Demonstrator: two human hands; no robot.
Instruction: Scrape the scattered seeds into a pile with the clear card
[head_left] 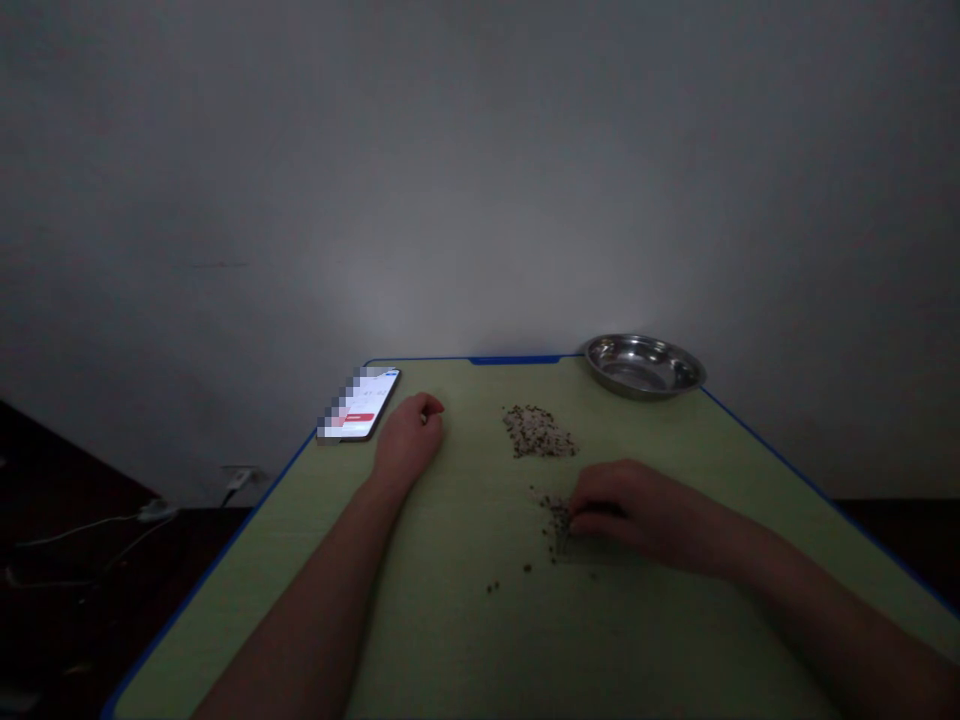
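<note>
My left hand (409, 437) rests on the green tabletop (450, 620) in a loose fist, fingers curled in, just right of a lit phone (360, 403). Nothing shows in it. My right hand (630, 510) lies lower right, its fingertips pinched down among a small scatter of dark grains (556, 515); whether they hold any is hidden. A denser heap of grains (538, 432) lies farther back between the hands. A steel bowl (645, 366) stands at the table's far right corner and looks empty.
The table has a blue rim (517, 359) and stands against a plain grey wall. A few stray grains (493, 586) lie nearer to me. On the dark floor at left are white cables and a plug (154, 513).
</note>
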